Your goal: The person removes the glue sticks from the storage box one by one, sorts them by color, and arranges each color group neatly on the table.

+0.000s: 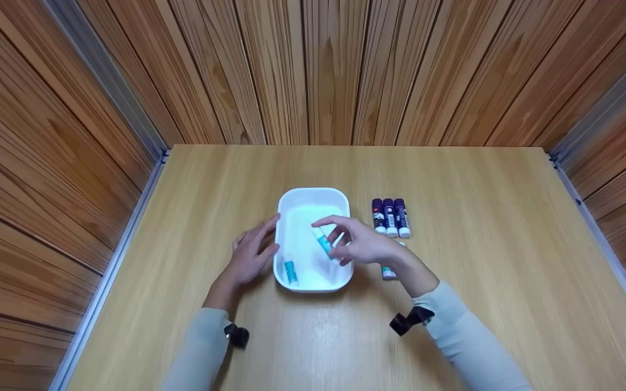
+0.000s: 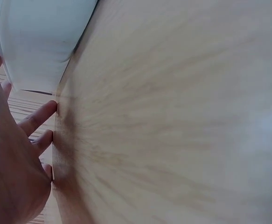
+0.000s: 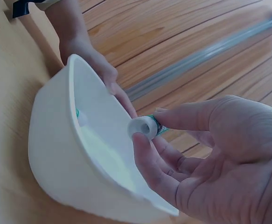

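A white tray (image 1: 313, 194) sits on the wooden table. My right hand (image 1: 357, 243) holds a teal-and-white glue stick (image 1: 323, 243) over the tray's right side, pinched between thumb and fingers; the right wrist view shows its white cap (image 3: 143, 127) between my fingertips. A second teal glue stick (image 1: 290, 270) lies in the tray's near left corner. My left hand (image 1: 250, 255) lies flat on the table with straight fingers touching the tray's left wall (image 2: 38, 42). Three purple glue sticks (image 1: 390, 216) lie side by side right of the tray. Another teal stick (image 1: 388, 272) is half hidden under my right wrist.
Wood-panelled walls enclose the table on three sides, with metal strips (image 1: 123, 239) along the left and right edges. Bare tabletop (image 1: 498, 228) stretches right of the purple sticks and behind the tray.
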Motion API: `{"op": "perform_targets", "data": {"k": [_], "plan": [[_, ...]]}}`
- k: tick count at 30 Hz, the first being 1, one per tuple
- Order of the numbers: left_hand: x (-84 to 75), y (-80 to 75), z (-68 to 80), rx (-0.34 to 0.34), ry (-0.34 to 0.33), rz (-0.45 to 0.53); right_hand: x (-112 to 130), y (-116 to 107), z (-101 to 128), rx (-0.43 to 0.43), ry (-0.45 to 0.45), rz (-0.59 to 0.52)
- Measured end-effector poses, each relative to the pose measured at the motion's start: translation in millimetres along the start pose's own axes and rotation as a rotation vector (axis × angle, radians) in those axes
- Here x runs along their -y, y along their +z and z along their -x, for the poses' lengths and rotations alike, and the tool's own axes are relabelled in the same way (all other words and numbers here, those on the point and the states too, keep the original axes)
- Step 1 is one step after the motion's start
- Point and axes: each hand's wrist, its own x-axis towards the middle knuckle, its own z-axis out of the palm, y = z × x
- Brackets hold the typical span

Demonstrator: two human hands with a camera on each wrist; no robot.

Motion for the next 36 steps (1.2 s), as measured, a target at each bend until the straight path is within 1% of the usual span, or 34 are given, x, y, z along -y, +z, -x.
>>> {"op": "perform_targets", "data": {"k": [5, 12, 14, 21, 28, 36], "plan": [[-0.5, 0.7, 0.3, -0.001, -0.005, -0.001, -8.0, -8.0, 10.7, -0.061, 0.032, -0.004], [-0.5, 2.2, 0.9, 0.001, -0.004, 0.004, -23.5, -22.0, 28.1, -0.105, -0.016, 0.007], [-0.7, 1.7, 0.9, -0.003, -0.002, 0.008, -28.2, -25.4, 33.0, -0.12, -0.017, 0.007], [-0.5, 0.6, -0.1, -0.001, -0.006, 0.001, -42.7, -33.5, 51.1, -0.208, 0.019, -0.023], [-1.4, 0.6, 1.3, 0.005, -0.014, -0.003, -54.7, -41.6, 68.7, -0.283, 0.087, -0.013], [-1.8, 0.4, 0.7, -0.003, -0.007, 0.005, -73.4, -53.8, 87.5, -0.354, 0.141, -0.102]]}}
